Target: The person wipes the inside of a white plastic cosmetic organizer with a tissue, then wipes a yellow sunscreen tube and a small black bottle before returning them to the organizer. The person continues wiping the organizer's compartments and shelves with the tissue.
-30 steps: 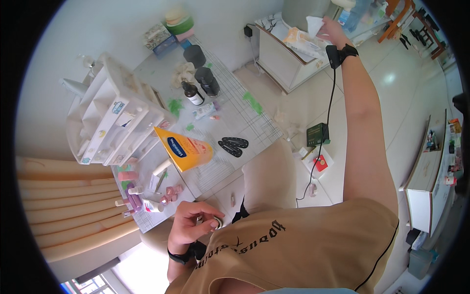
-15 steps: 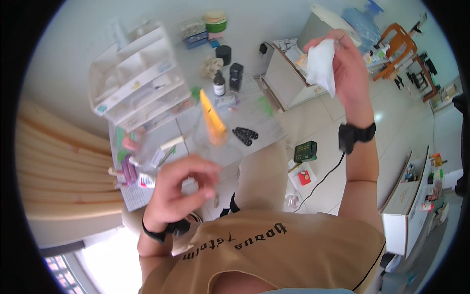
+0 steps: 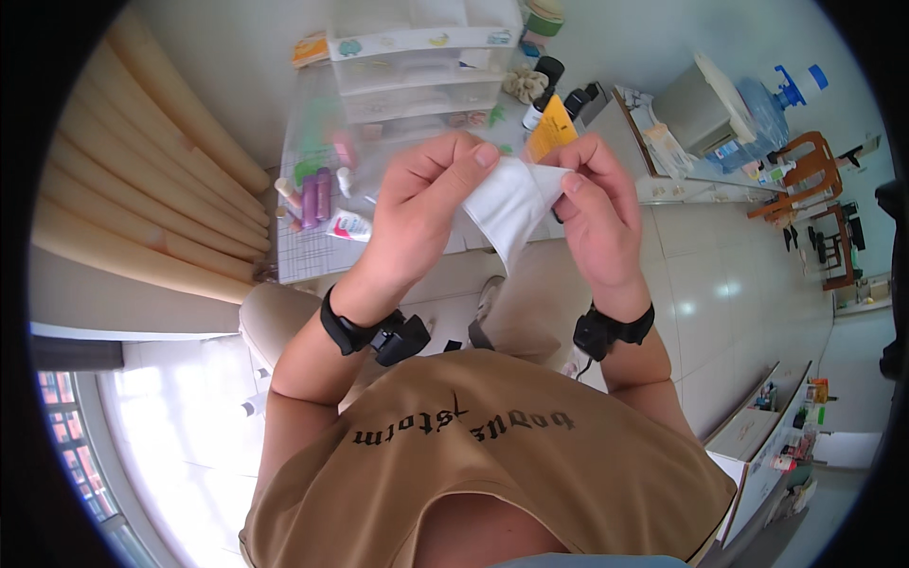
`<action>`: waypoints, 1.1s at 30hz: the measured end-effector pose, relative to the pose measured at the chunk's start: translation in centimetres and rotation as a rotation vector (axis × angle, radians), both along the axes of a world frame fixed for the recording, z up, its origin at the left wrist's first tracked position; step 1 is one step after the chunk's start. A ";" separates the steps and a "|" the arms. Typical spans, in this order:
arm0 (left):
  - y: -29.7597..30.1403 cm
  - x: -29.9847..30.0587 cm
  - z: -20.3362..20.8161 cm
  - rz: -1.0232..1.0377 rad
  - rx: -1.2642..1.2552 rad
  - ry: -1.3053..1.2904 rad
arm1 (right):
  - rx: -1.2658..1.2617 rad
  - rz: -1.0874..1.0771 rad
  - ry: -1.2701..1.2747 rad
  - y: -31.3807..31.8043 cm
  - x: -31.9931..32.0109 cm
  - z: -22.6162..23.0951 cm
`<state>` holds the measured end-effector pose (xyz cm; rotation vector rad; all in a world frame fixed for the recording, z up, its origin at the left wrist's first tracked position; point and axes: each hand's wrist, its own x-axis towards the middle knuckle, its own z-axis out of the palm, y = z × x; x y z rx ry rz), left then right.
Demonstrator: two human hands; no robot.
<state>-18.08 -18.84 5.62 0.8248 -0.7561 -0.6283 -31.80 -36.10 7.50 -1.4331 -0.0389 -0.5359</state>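
Beside me, the left hand (image 3: 421, 194) and right hand (image 3: 601, 204) are pinching a white sheet (image 3: 514, 202) between their fingers, risking a tear from uneven pulling.

Above the white tissue (image 3: 511, 204), the view's upper edge crops the drawer unit (image 3: 417, 71); its small contents (image 3: 466, 119) are indistinct. Right of the tissue, the right hand (image 3: 606, 218) partly conceals the yellow tube (image 3: 551, 128).
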 end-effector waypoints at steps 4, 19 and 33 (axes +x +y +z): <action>1.7 0.9 -0.5 0.171 -0.028 0.052 | 0.241 -0.074 0.009 1.8 1.3 -1.2; 7.8 6.8 -0.8 0.135 0.024 0.220 | 0.126 -0.007 0.132 3.3 3.1 -1.8; 9.5 6.6 -1.8 0.267 0.074 0.028 | -0.135 -0.869 -0.240 -12.6 -0.9 -1.8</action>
